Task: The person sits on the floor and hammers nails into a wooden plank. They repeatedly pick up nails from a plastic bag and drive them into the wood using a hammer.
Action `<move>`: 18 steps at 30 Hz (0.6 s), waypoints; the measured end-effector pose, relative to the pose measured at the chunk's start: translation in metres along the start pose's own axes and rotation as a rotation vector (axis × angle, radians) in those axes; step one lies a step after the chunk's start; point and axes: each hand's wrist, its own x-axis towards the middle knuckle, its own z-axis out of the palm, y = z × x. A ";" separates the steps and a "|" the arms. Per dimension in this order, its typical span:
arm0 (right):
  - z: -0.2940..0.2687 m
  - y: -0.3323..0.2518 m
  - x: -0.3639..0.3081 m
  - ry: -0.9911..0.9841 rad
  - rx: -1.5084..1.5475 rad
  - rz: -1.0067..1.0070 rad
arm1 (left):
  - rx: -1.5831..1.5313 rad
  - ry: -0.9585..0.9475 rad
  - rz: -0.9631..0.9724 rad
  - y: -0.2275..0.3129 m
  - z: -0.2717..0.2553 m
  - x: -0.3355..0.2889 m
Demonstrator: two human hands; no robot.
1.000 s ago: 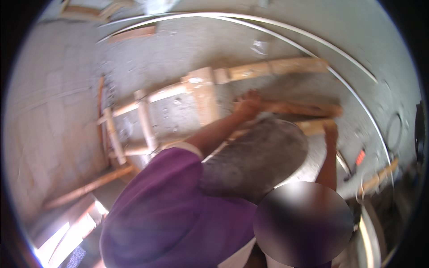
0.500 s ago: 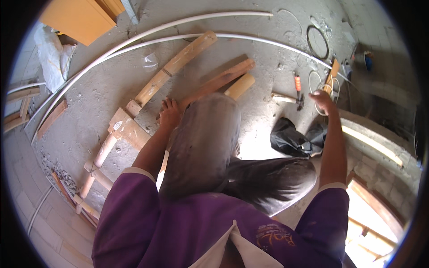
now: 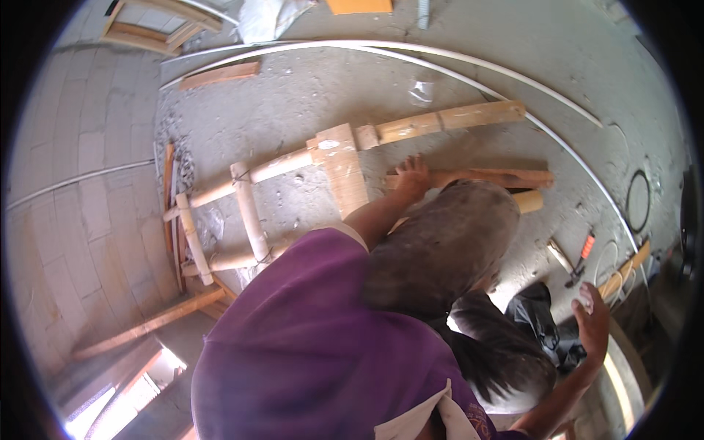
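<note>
Head view: your left hand (image 3: 413,174) is nearer the reddish board (image 3: 506,178), whose long axis runs roughly 9 to 3 o'clock, mostly toward 3 from that hand.
Left fingers: loosely spread on the board, not visibly wrapped around it.
Right hand (image 3: 591,323): half curled, digits parted; whether you hold anything, I cannot tell. Board at 11 o'clock, well apart.
Your knee (image 3: 469,220): hides most of the pale pole (image 3: 529,201).

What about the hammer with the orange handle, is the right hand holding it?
No, the hammer lies on the floor, apart from the right hand.
</note>
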 end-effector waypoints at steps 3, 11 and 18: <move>0.008 -0.012 0.013 -0.126 -0.040 0.013 | -0.070 0.010 0.037 -0.021 0.009 -0.002; -0.009 0.015 0.017 0.087 0.051 -0.065 | -0.460 -0.018 0.259 -0.022 -0.125 0.013; -0.021 0.037 0.013 0.220 0.113 -0.179 | -0.024 0.168 0.428 0.041 -0.259 0.036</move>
